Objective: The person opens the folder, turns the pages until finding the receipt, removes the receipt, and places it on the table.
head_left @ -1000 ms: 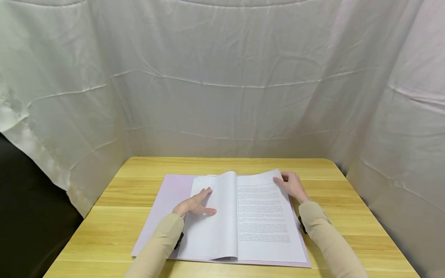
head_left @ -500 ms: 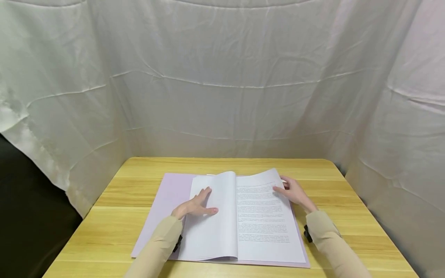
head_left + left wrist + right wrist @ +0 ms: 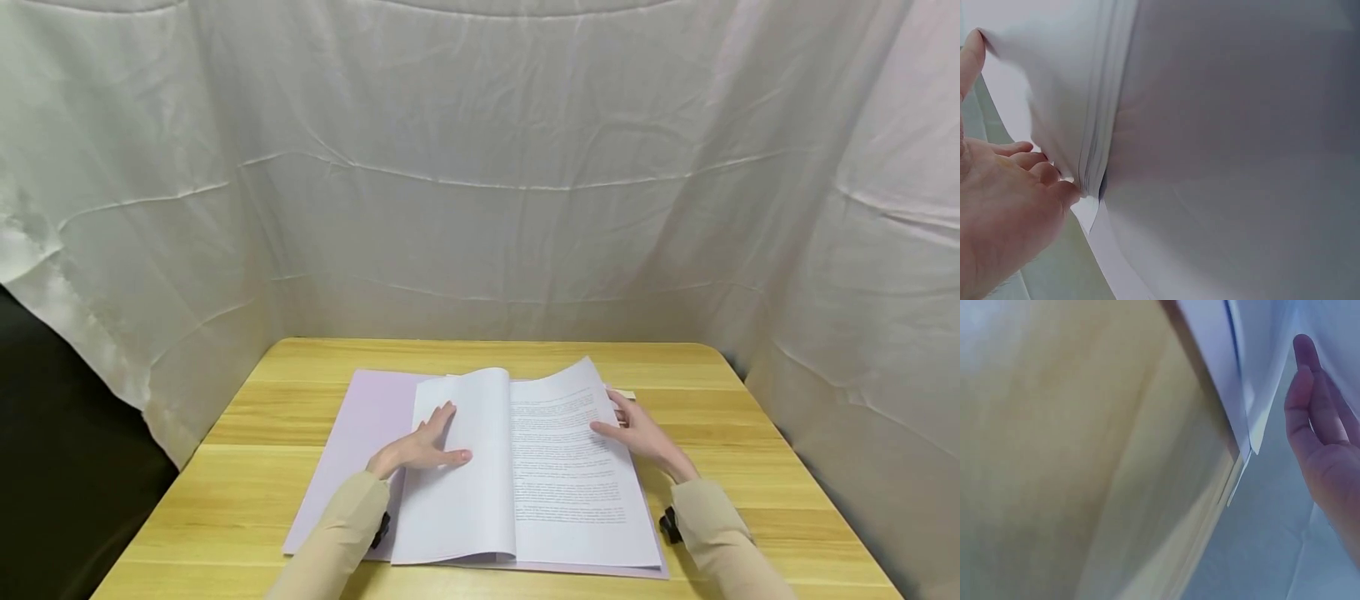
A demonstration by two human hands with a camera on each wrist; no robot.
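A lilac folder (image 3: 375, 408) lies spread on the table with a sheaf of white paper in it. My left hand (image 3: 420, 446) rests with spread fingers on the turned-over pages (image 3: 480, 500), which curve up at the middle; the left wrist view shows its fingertips along their layered edge (image 3: 1100, 125). On the right side is a printed page (image 3: 566, 467), its far corner raised and bent. My right hand (image 3: 637, 429) pinches this page at its right edge, thumb on top and fingers behind. The right wrist view shows those fingers (image 3: 1322, 412) at the lifted paper.
The wooden table (image 3: 240, 450) extends round the folder on all sides. A small pale piece (image 3: 627, 394) sticks out beyond the folder's far right corner. Grey-white cloth (image 3: 480, 233) hangs behind and at both sides, with a black area (image 3: 67, 450) at left.
My right hand has slid nearer along the page's right edge. The page's far corner has risen and shifted left, and the pale piece has come into sight. My left hand stays nearly still.
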